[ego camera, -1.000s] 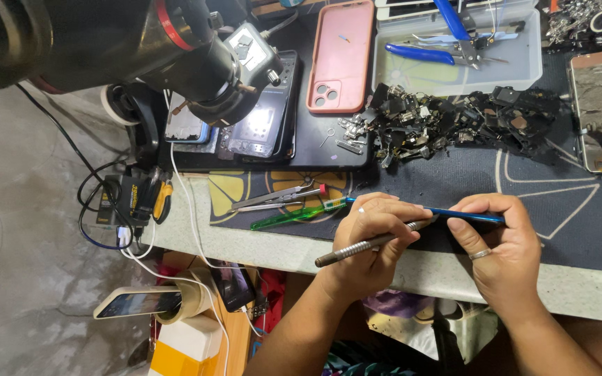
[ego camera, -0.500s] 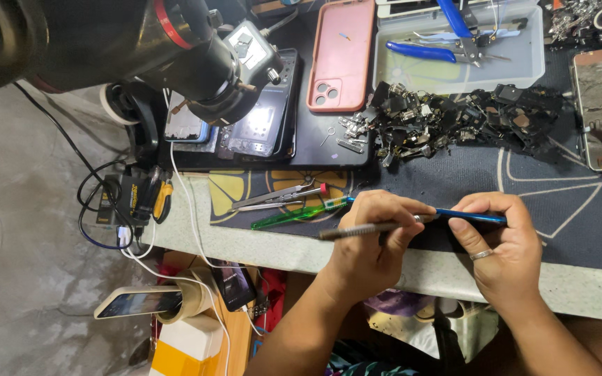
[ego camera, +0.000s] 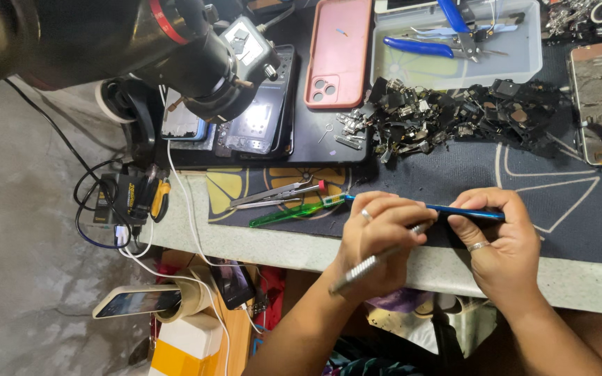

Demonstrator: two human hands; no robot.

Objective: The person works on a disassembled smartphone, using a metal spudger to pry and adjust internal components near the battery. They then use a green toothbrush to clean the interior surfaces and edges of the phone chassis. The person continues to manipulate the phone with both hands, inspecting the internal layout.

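Both hands hold a thin blue phone on its edge near the bench's near rim. The right hand pinches it steady, so the left hand, closed around a metal tool, can work along the side.

floor: bare grey concrete floor, stained and mottled | furniture: workbench with a pale stone edge, topped by a dark mat with citrus-slice prints | under bench: black cables hang over the edge beside a white cord | light: even, soft, no hard shadows
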